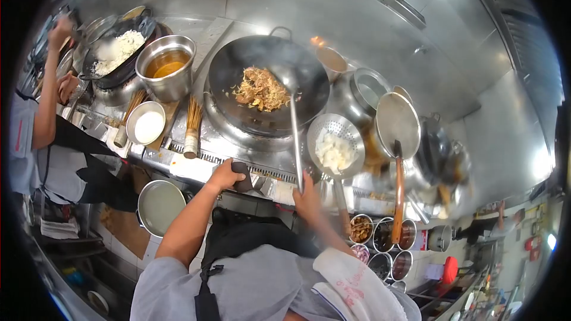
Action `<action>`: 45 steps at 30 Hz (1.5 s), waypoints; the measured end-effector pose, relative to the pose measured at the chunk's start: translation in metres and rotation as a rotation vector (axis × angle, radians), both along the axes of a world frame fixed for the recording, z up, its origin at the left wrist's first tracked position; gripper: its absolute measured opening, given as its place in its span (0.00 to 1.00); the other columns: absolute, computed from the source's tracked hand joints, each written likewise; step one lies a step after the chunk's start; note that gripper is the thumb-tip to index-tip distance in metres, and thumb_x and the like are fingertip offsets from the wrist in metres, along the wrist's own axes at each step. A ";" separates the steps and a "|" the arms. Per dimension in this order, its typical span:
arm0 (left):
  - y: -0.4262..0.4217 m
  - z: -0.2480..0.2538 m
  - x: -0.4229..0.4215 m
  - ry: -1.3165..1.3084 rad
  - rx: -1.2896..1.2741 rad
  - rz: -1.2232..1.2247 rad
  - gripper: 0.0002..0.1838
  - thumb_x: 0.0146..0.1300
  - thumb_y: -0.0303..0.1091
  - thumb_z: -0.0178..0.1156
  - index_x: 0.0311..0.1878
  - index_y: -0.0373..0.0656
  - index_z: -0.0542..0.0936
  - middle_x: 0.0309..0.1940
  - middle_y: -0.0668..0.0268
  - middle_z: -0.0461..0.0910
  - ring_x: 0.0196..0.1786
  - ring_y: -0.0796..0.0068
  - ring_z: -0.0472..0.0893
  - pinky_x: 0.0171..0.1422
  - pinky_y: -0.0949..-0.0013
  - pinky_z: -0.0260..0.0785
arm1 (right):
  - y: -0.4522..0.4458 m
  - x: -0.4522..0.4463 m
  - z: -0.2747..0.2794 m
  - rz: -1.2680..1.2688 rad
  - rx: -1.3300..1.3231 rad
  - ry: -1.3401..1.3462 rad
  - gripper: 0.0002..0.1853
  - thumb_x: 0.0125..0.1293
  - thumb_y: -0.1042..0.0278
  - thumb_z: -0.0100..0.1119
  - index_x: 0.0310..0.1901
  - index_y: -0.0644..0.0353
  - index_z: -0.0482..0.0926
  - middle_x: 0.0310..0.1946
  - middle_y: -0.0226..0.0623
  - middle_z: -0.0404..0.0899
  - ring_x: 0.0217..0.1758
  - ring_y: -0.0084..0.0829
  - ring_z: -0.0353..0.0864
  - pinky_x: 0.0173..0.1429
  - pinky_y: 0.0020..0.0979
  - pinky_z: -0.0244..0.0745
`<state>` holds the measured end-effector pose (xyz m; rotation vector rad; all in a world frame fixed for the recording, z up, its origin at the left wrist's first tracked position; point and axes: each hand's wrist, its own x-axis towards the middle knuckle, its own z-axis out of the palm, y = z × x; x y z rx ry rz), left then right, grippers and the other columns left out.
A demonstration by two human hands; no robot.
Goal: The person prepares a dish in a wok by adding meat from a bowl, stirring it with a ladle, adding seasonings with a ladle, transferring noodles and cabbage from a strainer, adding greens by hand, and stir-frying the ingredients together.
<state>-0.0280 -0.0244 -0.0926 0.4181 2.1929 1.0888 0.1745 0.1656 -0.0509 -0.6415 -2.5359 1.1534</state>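
My right hand (307, 200) clasps the ladle (296, 134), far end in the wok (233, 59). My left hand (223, 176) grips a dark object (242, 177).

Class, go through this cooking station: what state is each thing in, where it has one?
Large round black metal wok: holding browned food.
Long silver metal ladle: head within wok, handle gripped by right hand.
Round perforated silver metal strainer: holding white food.
Tall silver metal pot: open, holding amber liquid.
Small round silver metal bowl: open, holding white contents.
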 end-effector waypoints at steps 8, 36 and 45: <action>-0.013 0.016 0.021 0.769 -0.285 -0.162 0.37 0.50 0.35 0.67 0.65 0.41 0.64 0.51 0.52 0.74 0.56 0.51 0.72 0.61 0.55 0.64 | 0.017 0.033 0.071 -0.100 -1.247 0.124 0.29 0.64 0.75 0.48 0.67 0.53 0.58 0.30 0.31 0.72 0.21 0.18 0.69 0.21 0.20 0.65; 0.172 -0.059 0.215 -1.315 0.359 -0.752 0.38 0.54 0.36 0.60 0.69 0.43 0.58 0.67 0.52 0.61 0.67 0.61 0.65 0.67 0.53 0.61 | 0.008 0.218 0.133 -0.618 -0.838 0.276 0.35 0.60 0.82 0.52 0.69 0.59 0.52 0.28 0.29 0.69 0.15 0.14 0.62 0.17 0.19 0.57; 0.154 0.044 0.168 -1.279 0.359 0.027 0.16 0.57 0.28 0.58 0.49 0.42 0.69 0.27 0.63 0.74 0.23 0.76 0.71 0.24 0.74 0.67 | 0.039 0.232 0.100 -0.503 -0.856 0.412 0.34 0.61 0.80 0.52 0.69 0.59 0.52 0.22 0.28 0.68 0.11 0.16 0.62 0.14 0.19 0.59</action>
